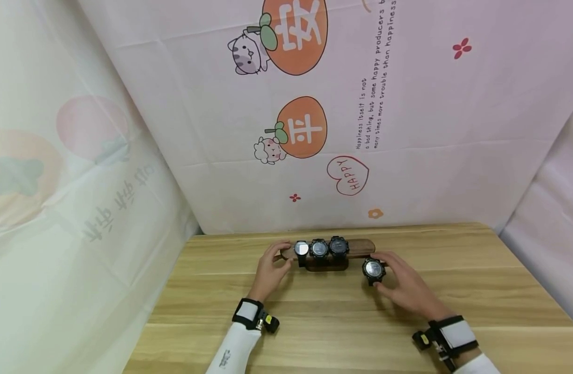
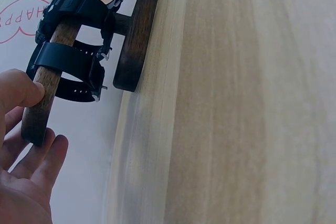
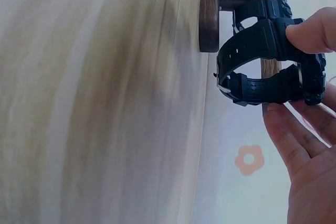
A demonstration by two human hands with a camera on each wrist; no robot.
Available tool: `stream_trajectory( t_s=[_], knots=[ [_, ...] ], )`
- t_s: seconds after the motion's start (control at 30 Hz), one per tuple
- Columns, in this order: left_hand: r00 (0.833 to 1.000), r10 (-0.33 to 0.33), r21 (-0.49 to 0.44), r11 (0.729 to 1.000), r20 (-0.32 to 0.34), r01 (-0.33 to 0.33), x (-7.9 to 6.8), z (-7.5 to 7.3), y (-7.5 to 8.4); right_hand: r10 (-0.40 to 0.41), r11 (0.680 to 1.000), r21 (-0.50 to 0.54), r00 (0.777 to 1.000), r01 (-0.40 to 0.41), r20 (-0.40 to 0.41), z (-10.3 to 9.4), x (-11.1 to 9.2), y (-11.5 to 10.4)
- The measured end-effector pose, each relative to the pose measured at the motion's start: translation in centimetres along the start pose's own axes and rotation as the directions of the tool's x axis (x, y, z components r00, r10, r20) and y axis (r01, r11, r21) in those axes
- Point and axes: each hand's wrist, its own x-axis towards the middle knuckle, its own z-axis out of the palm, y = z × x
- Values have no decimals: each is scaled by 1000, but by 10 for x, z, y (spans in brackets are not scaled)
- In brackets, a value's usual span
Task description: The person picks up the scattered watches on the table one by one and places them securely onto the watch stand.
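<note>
A dark wooden watch stand (image 1: 361, 248) stands near the table's back edge, with three black watches on its bar, among them the leftmost watch (image 1: 302, 249), the middle watch (image 1: 319, 249) and another watch (image 1: 339, 246). My left hand (image 1: 269, 270) grips the bar's left end, the thumb on one side and fingers around the other in the left wrist view. Just off the bar's right end, my right hand (image 1: 405, 286) pinches a fourth watch (image 1: 373, 269), its strap buckled into a loop (image 3: 247, 45). That loop overlaps the bar's end in the right wrist view.
The stand's short base (image 2: 137, 40) rests on the wood-grain table (image 1: 323, 332). Behind it hangs a printed white cloth (image 1: 426, 171), and another cloth (image 1: 141, 218) hangs along the left side. Each wrist wears a strapped camera.
</note>
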Motion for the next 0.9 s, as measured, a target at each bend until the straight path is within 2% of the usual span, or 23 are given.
stream_trajectory(
  t_s=[0.17,0.4,0.47,0.8,0.9],
  knots=[
    [1000,7,6,1000,-18,-7,0,1,4,17,1000,12,1000,-17,3,-3,0,0],
    [999,25,-15,1000,-34,-26,-1,-3,30,10,1000,1,1000,-10,-13,-5,0,1],
    [999,25,-13,1000,-33,-25,0,-4,33,5,1000,-4,1000,-5,-19,-6,0,1],
    [997,58,-10,998,-47,-59,0,-4,33,20,1000,-9,999,-20,-33,-12,-2,6],
    [998,49,-14,999,-50,-50,-1,-4,34,20,1000,-10,999,-21,-43,-14,-1,8]
  ],
)
